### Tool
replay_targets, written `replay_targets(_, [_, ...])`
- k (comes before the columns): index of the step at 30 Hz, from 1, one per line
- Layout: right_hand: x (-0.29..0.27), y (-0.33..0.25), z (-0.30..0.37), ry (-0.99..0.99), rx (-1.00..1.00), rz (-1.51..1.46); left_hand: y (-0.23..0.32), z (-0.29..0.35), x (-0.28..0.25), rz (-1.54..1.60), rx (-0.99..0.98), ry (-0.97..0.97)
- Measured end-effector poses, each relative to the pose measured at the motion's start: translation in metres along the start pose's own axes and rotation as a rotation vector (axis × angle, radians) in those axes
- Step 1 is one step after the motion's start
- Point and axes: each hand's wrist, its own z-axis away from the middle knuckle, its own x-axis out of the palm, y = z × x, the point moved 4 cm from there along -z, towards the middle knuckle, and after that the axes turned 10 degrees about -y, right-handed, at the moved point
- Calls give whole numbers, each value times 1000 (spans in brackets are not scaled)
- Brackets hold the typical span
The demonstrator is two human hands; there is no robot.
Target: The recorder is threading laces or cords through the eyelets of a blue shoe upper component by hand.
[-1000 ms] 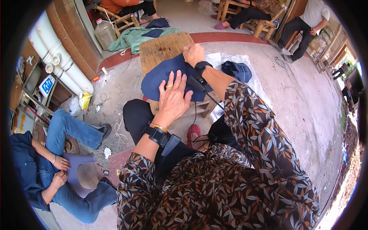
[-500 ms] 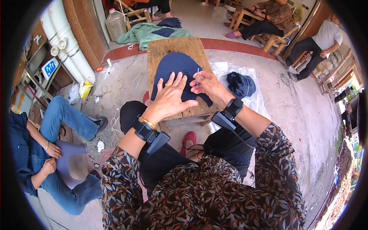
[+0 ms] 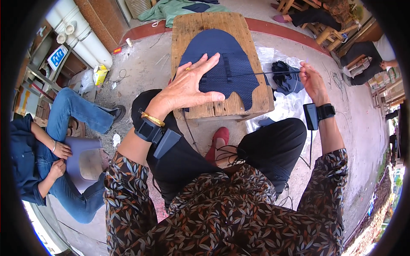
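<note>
A dark navy textured cloth piece, rounded at the far end and notched along the near edge, lies flat on a small wooden bench. My left hand presses on its left part with fingers spread. A dark cord runs taut from the slotted strips in the cloth's middle out to the right. My right hand, raised beyond the bench's right side, pinches the cord's far end. Whether a small tool is also in those fingers cannot be made out. More cord hangs below the bench's near left edge.
Right of the bench, a bundle of navy pieces sits on clear plastic sheeting. Green cloth lies beyond the bench. At left, a person in jeans sits near white pipes; others sit at far right.
My right hand has moved from the cloth out to the right, drawing the cord taut. My left hand stays on the cloth. The purple, slim tool seen in my right fingers no longer shows.
</note>
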Motion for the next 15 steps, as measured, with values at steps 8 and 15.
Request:
replay_targets(8, [-192, 2, 20, 382, -16, -39, -9, 0, -9, 62, 151, -98])
replay_targets(15, [-261, -5, 19, 480, -31, -49, -13, -3, -35, 181, 197, -161])
